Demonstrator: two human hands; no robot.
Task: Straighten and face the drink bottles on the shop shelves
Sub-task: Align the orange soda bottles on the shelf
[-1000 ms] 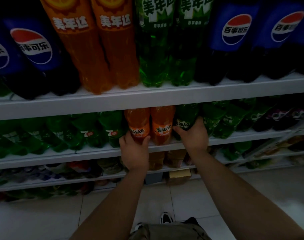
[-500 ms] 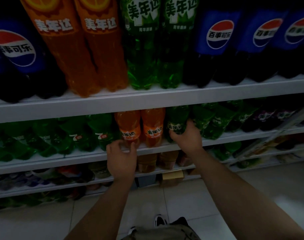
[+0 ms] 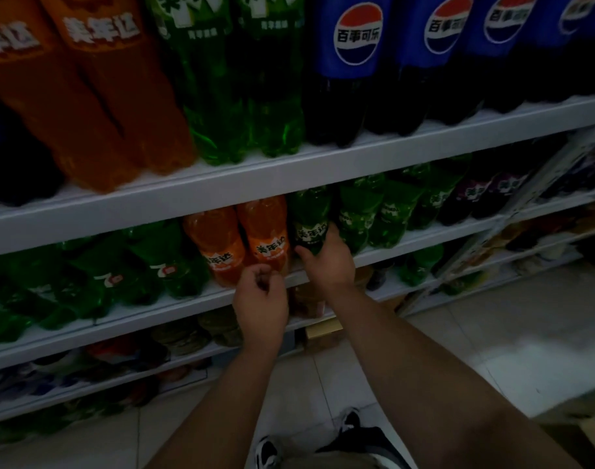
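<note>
Two small orange soda bottles (image 3: 265,231) stand side by side on the second shelf (image 3: 174,306), labels facing out. Just right of them is a small green soda bottle (image 3: 311,221), and my right hand (image 3: 329,262) grips its lower part. My left hand (image 3: 260,299) hovers in front of the orange bottles with its fingers loosely curled, holding nothing and touching no bottle. Left of the orange pair stand several green 7-Up bottles (image 3: 164,262).
The top shelf (image 3: 289,177) carries large orange, green and blue-labelled cola bottles. More green and purple bottles (image 3: 475,198) fill the second shelf to the right. Lower shelves hold dim mixed goods. Tiled floor and my shoes (image 3: 269,451) lie below.
My left hand has let go of the left orange bottle and drawn back from the shelf. My right hand stays on the green bottle. The view has shifted left.
</note>
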